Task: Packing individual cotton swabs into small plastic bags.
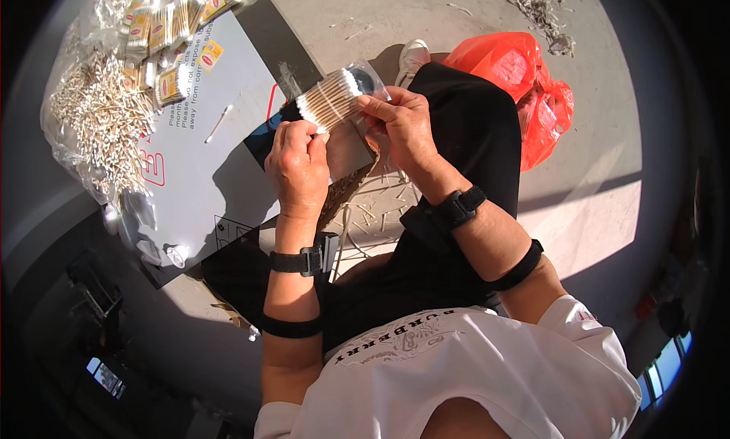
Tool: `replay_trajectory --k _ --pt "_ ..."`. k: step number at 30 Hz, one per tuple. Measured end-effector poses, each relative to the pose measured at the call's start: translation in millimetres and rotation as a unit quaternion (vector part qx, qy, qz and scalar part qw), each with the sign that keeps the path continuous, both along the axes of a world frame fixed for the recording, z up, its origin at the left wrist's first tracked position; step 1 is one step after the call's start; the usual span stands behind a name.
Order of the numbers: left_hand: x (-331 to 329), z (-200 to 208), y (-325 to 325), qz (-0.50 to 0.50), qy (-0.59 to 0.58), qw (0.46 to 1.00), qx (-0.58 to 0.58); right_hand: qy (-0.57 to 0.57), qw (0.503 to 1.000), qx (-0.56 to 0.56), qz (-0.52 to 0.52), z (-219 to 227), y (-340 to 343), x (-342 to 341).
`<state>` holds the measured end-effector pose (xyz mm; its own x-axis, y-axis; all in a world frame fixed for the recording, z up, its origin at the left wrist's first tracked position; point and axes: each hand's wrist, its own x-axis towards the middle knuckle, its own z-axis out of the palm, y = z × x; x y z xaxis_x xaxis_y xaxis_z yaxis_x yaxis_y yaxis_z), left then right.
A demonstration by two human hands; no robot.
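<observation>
A flat pack of cotton swabs (331,101) in a transparent plastic bag is held up over the edge of the grey cardboard. The swabs lie side by side with white tips at both ends. My right hand (407,131) is closed on the pack's right end, thumb on top, where loose film sticks out. My left hand (298,165) pinches the lower left corner near the swab tips; its fingertips are partly hidden. One loose cotton swab (219,124) lies on the grey cardboard (220,74) to the left.
A big heap of loose cotton swabs (103,123) sits in a transparent bag at the left. Several filled packs (171,25) are piled at the far left. A red plastic bag (494,63) stands on the floor beyond my right knee. Swabs are scattered on the floor below my hands.
</observation>
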<state>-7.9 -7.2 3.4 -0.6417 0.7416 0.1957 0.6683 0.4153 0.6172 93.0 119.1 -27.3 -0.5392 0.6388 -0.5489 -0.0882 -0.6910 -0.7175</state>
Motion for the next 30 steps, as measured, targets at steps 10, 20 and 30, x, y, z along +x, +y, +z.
replay_trajectory --k 10,20,30 --pt "2 -3 -2 0.017 -0.02 0.999 0.03 -0.01 1.0 0.007 -0.001 3 0 0" --pt "6 -13 -1 0.16 -0.171 0.97 0.06 -0.011 1.0 0.006 -0.006 4 -1 -2" --pt "0 -15 -3 0.139 -0.179 0.973 0.044 -0.009 1.0 0.011 -0.008 4 -1 -2"
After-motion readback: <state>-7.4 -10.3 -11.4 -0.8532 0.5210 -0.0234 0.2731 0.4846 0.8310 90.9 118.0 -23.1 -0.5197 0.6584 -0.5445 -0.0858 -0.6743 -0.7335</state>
